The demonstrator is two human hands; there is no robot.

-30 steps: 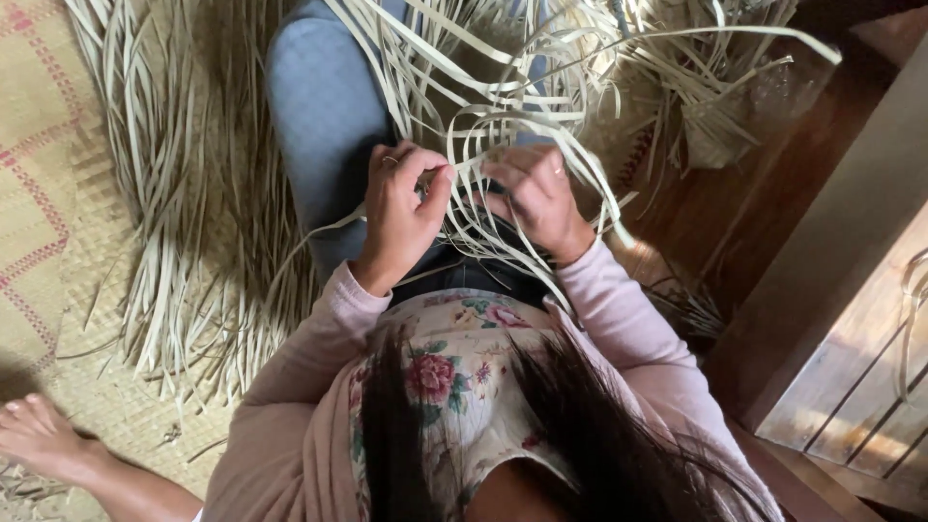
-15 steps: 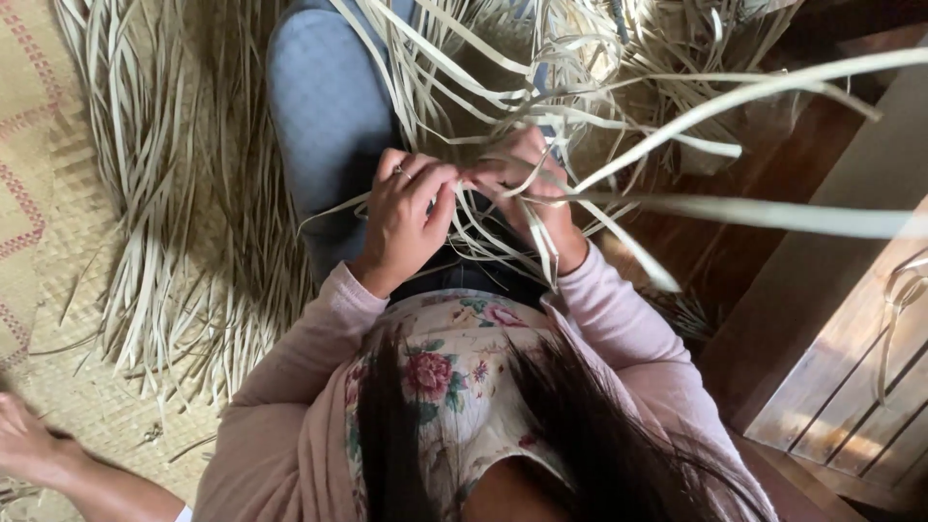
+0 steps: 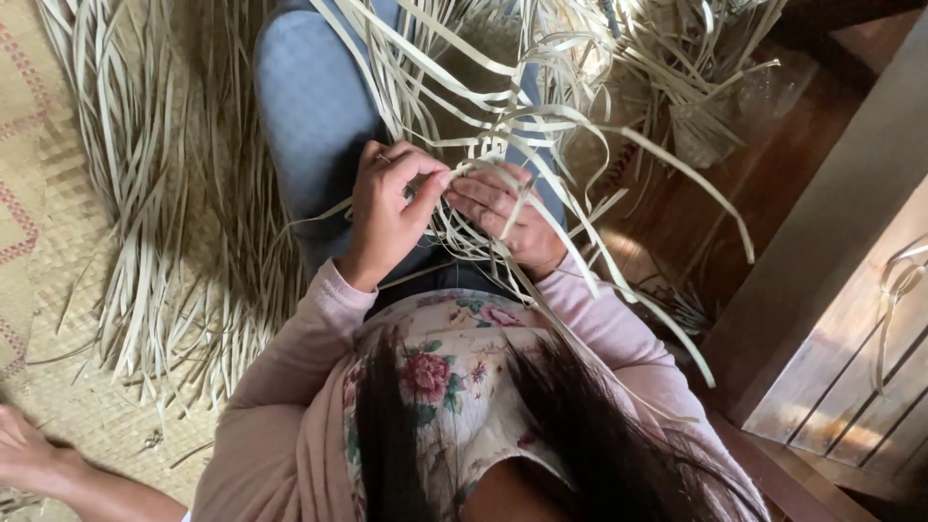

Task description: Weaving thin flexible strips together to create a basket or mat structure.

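Left hand (image 3: 391, 208) curls at 9 o'clock of the right hand (image 3: 503, 213), both pinched shut on pale leaf strips (image 3: 541, 126) above the lap. Since before, the long strips sweeping toward 3 o'clock have dropped.

woven floor mat (image 3: 39, 290) w/ loose pale leaf strips (image 3: 164, 251) spread on it.

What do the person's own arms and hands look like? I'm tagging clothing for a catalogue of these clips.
Both arms wear long pale pink sleeves, the left sleeve and the right sleeve, each ending at the wrist. The left hand and right hand are bare, without gloves.
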